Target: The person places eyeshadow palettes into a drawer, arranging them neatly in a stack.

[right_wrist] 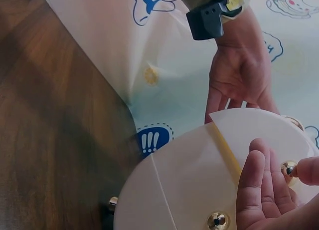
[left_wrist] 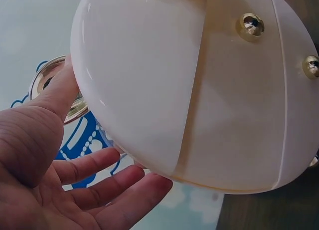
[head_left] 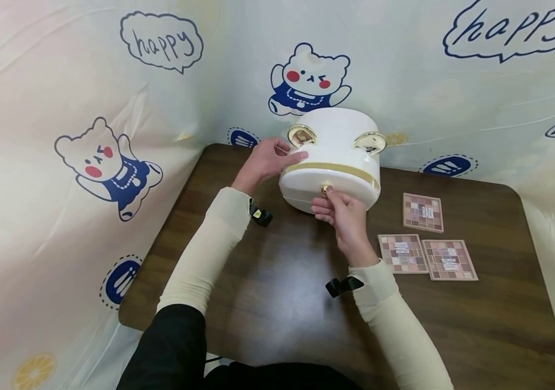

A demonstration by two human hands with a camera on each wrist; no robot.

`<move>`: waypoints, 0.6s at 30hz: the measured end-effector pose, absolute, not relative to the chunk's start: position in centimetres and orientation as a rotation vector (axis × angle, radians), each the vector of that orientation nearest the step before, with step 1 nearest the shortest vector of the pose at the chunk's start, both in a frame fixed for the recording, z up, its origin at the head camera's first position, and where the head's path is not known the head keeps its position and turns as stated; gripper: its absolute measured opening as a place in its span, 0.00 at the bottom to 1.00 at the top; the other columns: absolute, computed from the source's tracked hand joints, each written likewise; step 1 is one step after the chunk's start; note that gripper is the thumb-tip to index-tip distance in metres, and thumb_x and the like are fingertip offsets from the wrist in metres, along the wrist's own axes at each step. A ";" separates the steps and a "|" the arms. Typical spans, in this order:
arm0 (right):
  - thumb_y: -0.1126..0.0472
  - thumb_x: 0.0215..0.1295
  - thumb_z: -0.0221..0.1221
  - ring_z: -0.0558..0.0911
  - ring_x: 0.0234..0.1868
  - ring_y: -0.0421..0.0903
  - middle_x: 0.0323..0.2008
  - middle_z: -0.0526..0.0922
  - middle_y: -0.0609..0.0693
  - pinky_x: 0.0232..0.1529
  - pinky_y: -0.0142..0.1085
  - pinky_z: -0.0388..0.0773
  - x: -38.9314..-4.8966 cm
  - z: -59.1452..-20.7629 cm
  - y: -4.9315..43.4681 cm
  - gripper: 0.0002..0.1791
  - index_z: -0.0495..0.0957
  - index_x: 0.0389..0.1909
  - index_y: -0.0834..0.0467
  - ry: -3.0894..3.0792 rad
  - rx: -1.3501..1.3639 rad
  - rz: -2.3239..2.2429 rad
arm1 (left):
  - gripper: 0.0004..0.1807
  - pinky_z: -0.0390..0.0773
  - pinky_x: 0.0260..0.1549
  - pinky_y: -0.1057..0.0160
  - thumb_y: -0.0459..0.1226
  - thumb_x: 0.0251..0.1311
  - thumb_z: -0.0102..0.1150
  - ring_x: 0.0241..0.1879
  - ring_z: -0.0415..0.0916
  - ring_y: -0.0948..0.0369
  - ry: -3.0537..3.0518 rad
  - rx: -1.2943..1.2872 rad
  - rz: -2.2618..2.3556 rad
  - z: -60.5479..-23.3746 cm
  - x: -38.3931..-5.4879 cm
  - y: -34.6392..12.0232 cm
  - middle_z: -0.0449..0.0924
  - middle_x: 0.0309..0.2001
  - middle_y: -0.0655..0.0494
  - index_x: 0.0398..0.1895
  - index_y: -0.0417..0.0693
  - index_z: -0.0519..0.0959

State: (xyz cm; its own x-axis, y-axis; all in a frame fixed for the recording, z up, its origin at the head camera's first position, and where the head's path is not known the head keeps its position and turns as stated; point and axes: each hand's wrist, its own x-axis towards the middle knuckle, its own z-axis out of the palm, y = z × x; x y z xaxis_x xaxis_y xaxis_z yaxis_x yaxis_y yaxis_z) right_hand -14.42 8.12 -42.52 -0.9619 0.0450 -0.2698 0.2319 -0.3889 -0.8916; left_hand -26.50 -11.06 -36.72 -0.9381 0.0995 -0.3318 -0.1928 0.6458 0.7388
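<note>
A glossy white rounded drawer box with two gold ring handles stands at the back of the table. Its uppermost drawer juts out from the body, and gold knobs mark the drawers below it in the left wrist view. Between thumb and finger, my right hand pinches the gold knob of that uppermost drawer, its other fingers extended. My left hand rests on the box's left side beside a ring handle, fingers spread and fairly straight, with fingertips at the box's edge.
Three square eyeshadow palettes lie on the brown wooden table, right of the box. A printed cloth with bears hangs close behind the box and along the sides. Each wrist wears a small black camera.
</note>
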 end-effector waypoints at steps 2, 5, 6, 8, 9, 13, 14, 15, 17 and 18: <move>0.55 0.75 0.58 0.88 0.32 0.47 0.34 0.88 0.57 0.37 0.38 0.85 -14.0 -42.6 8.1 0.21 0.79 0.51 0.71 1.679 0.377 -2.491 | 0.39 0.82 0.46 0.57 0.63 0.52 0.69 0.50 0.75 0.55 2.527 -0.072 1.183 -36.7 -26.5 -11.1 0.76 0.56 0.52 0.60 0.50 0.73; 0.55 0.76 0.57 0.88 0.32 0.47 0.34 0.88 0.57 0.37 0.38 0.85 -13.4 -42.7 8.0 0.21 0.79 0.52 0.72 1.694 0.369 -2.486 | 0.39 0.81 0.45 0.58 0.64 0.53 0.69 0.50 0.75 0.56 2.533 -0.052 1.158 -36.6 -26.6 -11.0 0.76 0.55 0.52 0.60 0.50 0.73; 0.55 0.76 0.57 0.88 0.31 0.46 0.34 0.88 0.57 0.37 0.38 0.85 -13.2 -42.7 8.0 0.21 0.79 0.51 0.72 1.695 0.368 -2.488 | 0.39 0.81 0.45 0.58 0.64 0.53 0.69 0.49 0.75 0.56 2.537 -0.040 1.146 -36.6 -26.6 -11.0 0.76 0.55 0.52 0.60 0.49 0.73; 0.56 0.76 0.57 0.88 0.31 0.47 0.33 0.88 0.57 0.36 0.38 0.85 -12.9 -42.8 8.0 0.21 0.79 0.51 0.73 1.692 0.366 -2.500 | 0.40 0.81 0.44 0.58 0.64 0.53 0.68 0.49 0.75 0.55 2.541 -0.019 1.123 -36.6 -26.7 -11.0 0.76 0.55 0.52 0.61 0.49 0.73; 0.56 0.76 0.57 0.88 0.31 0.47 0.33 0.88 0.57 0.36 0.38 0.85 -12.7 -42.8 7.9 0.21 0.79 0.51 0.73 1.690 0.361 -2.506 | 0.40 0.82 0.44 0.58 0.64 0.53 0.68 0.49 0.75 0.55 2.544 -0.010 1.109 -36.6 -26.8 -11.1 0.76 0.55 0.52 0.61 0.49 0.73; 0.56 0.75 0.58 0.88 0.30 0.47 0.32 0.88 0.57 0.34 0.38 0.85 -12.1 -42.9 7.8 0.22 0.78 0.51 0.75 1.701 0.336 -2.519 | 0.40 0.82 0.43 0.58 0.64 0.53 0.68 0.49 0.75 0.56 2.550 0.006 1.079 -36.5 -27.0 -11.2 0.75 0.55 0.52 0.61 0.49 0.72; 0.55 0.75 0.59 0.88 0.30 0.47 0.32 0.88 0.57 0.35 0.38 0.85 -12.0 -42.9 7.8 0.23 0.78 0.51 0.75 1.710 0.330 -2.516 | 0.40 0.82 0.43 0.58 0.64 0.53 0.68 0.49 0.75 0.56 2.550 0.010 1.078 -36.5 -27.0 -11.2 0.75 0.55 0.52 0.60 0.49 0.72; 0.55 0.75 0.59 0.88 0.30 0.47 0.32 0.88 0.57 0.35 0.38 0.85 -11.8 -43.0 7.8 0.23 0.78 0.51 0.75 1.719 0.323 -2.513 | 0.40 0.82 0.42 0.59 0.65 0.53 0.68 0.49 0.75 0.56 2.557 0.018 1.069 -36.5 -27.1 -11.2 0.75 0.55 0.52 0.60 0.49 0.73; 0.54 0.75 0.59 0.88 0.31 0.47 0.32 0.88 0.57 0.35 0.39 0.85 -11.5 -43.0 7.8 0.24 0.78 0.50 0.75 1.736 0.316 -2.505 | 0.40 0.82 0.42 0.60 0.65 0.53 0.67 0.49 0.76 0.56 2.565 0.044 1.052 -36.4 -27.2 -11.2 0.75 0.55 0.52 0.60 0.48 0.72; 0.54 0.74 0.59 0.88 0.31 0.47 0.32 0.88 0.57 0.35 0.39 0.85 -11.4 -43.1 7.8 0.23 0.79 0.50 0.75 1.738 0.315 -2.502 | 0.40 0.82 0.41 0.60 0.65 0.54 0.67 0.48 0.76 0.56 2.570 0.059 1.040 -36.5 -27.2 -11.2 0.76 0.55 0.52 0.60 0.48 0.72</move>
State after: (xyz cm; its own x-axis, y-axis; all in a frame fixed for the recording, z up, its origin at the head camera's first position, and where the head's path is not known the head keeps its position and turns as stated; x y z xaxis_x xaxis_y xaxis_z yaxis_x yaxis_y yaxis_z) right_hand -11.35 7.78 -43.06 -0.9757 0.0522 -0.2128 0.1812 -0.3538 -0.9176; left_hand -27.23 -11.22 -36.46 -0.9320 0.1732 -0.3184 -0.0970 0.7274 0.6794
